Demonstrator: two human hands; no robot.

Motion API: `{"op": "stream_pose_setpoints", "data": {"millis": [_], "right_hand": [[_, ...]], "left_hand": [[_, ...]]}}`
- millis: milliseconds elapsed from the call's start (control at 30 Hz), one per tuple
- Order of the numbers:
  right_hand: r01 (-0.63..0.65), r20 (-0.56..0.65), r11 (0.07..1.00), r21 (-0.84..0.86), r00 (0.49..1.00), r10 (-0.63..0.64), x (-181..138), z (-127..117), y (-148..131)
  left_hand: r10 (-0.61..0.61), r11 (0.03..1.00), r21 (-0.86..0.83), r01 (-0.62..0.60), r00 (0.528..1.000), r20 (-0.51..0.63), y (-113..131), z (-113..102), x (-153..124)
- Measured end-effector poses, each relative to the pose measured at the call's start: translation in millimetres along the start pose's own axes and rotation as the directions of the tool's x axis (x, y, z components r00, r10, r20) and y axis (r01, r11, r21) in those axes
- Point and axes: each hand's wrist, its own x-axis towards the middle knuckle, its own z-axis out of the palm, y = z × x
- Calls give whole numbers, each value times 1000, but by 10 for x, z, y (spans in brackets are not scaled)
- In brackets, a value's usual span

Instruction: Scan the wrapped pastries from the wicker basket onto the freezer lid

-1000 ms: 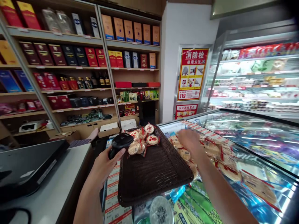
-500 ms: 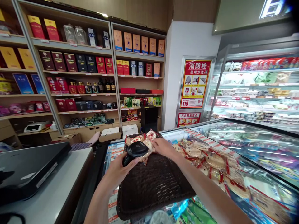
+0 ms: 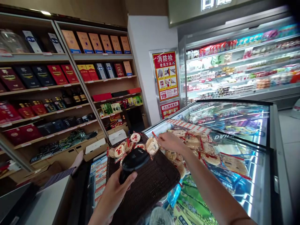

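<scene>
My left hand (image 3: 112,195) is closed round the handle of a black barcode scanner (image 3: 134,160), holding it over a dark woven tray (image 3: 150,184) that rests on a glass-topped freezer (image 3: 234,125). Several round packaged pastries (image 3: 122,149) lie at the tray's far end. My right hand (image 3: 171,142) pinches one packaged pastry (image 3: 152,145) at the tray's far right corner. More wrapped pastries (image 3: 206,150) are spread on the freezer lid to the right of that hand.
Wooden shelves (image 3: 70,84) with boxed goods and bottles fill the left wall. A red fire-hydrant sign (image 3: 166,76) hangs on the white pillar. An open refrigerated case (image 3: 239,65) runs along the right. A grey counter (image 3: 47,203) sits at lower left.
The view has swung right. My right hand went from the loose pastries on the lid to the tray and now holds a pastry at its far right corner. The scanner stays in my left hand.
</scene>
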Motion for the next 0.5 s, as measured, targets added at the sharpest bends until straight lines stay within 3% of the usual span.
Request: {"op": "stream_pose_setpoints", "data": {"millis": [333,500], "right_hand": [[-5,-5,999,-33,1000,5,68,109,17],[-223,-102,973,-55,971,217,171,-21,305]], "left_hand": [[2,999,40,-3,1000,4,-4,-41,-3],[0,996,86,5,998,-66,-71,-166,30]]}}
